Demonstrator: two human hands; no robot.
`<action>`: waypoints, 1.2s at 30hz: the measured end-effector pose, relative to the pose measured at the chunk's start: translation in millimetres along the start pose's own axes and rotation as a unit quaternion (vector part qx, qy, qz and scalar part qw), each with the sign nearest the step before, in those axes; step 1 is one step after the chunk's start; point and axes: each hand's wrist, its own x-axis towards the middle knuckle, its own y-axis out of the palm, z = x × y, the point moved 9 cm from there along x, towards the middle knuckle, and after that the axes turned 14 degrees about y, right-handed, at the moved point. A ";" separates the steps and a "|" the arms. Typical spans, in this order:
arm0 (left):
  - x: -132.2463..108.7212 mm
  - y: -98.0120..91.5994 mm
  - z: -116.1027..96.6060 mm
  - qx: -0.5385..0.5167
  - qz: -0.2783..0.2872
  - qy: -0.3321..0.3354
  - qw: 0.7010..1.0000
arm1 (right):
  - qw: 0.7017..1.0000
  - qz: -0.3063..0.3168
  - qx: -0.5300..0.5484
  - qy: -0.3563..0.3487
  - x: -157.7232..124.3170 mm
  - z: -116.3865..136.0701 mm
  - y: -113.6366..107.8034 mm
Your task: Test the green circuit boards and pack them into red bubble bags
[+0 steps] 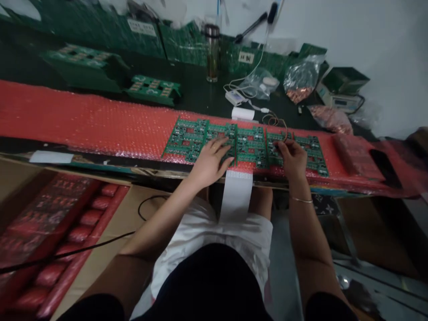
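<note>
Five circuit boards [245,143] lie edge to edge on the red bubble wrap [100,120]. Left hand [210,161] lies flat on the second from the left, fingers apart. Right hand [292,156] is at the fourth, fingers pinched together on something too small to tell. Risk: a nudge slides the loose boards out of line. One steel bottle [212,52] behind the boards.

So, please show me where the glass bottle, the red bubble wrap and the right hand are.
glass bottle [212,55], head view, on its clear middle.
red bubble wrap [100,120], head view, on a bare stretch.
right hand [293,157], head view, on its back.
</note>
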 end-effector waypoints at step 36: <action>-93.7 -48.9 9.8 0.060 -0.197 0.019 0.978 | 0.754 -0.111 -0.647 0.023 247.0 30.0 -25.6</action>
